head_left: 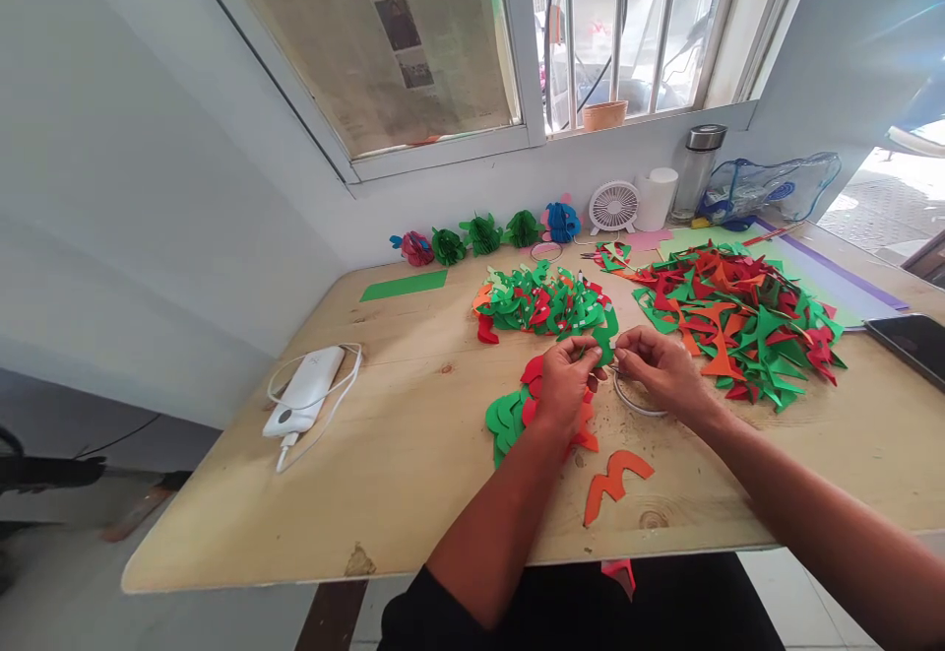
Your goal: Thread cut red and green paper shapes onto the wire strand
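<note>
My left hand [570,377] pinches a green paper cutout [606,332], which sticks up past the fingertips. Close beside it, the fingers of my right hand [661,367] are pressed together at the cutout's edge. A tiny whitish bit shows there, too small to name. Partly under my right hand lies a white ring [633,399]. Green cutouts [506,420] and red ones [532,372] lie by my left forearm, which hides some of them. An orange wavy cutout [616,482] rests nearer the front edge. Behind my hands is a heap of green and red cutouts [546,298] with small white patches.
A large pile of red, green and orange paper scraps [745,321] covers the right side. A phone [912,344] lies at far right, a white power bank [306,390] with its cable at left. Honeycomb paper figures [483,234], a small fan [614,208] and a bottle [698,173] line the wall.
</note>
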Demonstrator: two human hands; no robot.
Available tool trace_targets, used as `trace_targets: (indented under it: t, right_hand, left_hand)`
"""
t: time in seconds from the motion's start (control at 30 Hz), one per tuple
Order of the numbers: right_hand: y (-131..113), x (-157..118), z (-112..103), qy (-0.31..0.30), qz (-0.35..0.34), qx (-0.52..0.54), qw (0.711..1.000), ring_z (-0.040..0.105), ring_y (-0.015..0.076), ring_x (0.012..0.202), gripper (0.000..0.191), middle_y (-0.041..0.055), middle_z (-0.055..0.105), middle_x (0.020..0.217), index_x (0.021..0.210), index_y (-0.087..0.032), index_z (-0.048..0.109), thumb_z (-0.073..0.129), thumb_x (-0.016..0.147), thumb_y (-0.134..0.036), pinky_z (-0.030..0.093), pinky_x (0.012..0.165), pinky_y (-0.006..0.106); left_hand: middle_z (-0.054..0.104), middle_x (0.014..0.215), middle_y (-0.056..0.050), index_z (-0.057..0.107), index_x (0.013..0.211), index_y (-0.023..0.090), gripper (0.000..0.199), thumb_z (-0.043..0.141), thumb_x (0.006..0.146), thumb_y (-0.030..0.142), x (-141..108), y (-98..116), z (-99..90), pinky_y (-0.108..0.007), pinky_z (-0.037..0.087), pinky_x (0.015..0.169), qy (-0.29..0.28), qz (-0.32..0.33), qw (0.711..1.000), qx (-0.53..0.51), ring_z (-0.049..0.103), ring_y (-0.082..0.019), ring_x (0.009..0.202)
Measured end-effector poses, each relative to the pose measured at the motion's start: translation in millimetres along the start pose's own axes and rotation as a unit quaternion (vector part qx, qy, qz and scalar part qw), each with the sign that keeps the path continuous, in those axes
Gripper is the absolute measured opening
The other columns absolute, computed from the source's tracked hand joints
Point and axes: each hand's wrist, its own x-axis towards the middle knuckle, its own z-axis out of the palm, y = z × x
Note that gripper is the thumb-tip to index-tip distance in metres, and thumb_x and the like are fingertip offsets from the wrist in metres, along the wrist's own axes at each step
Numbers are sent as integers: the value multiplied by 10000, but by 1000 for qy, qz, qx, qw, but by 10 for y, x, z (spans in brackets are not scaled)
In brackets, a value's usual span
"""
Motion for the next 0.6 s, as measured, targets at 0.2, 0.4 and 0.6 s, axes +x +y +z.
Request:
trace_targets:
  t: [0.2,0.4,0.6]
  right_hand:
    - [-23,-24,0,5,-28,-134,991,408,95,500,88,-47,485,558,790,-184,552,526,815,-264,320,492,240]
    - [-28,-26,-5,8,-38,-182,982,379,92,479,84,-53,458,534,770,-187,545,512,808,-255,297,471,238]
    - [-46,-20,-10,9,-47,-206,977,380,94,471,61,-43,471,523,745,-192,534,506,780,-233,294,452,230]
  left_hand:
    - [562,564,16,602,745,139,276,733,573,310,-15,19,3,-179,325,413,-6,-6,1000,23,467,-55,421]
    - [551,538,16,621,739,135,235,712,606,307,-47,41,16,-174,300,402,-16,-2,998,54,456,-53,416]
    - [550,522,22,635,752,136,236,704,629,325,-45,63,-7,-173,299,387,-29,8,995,96,425,-46,390]
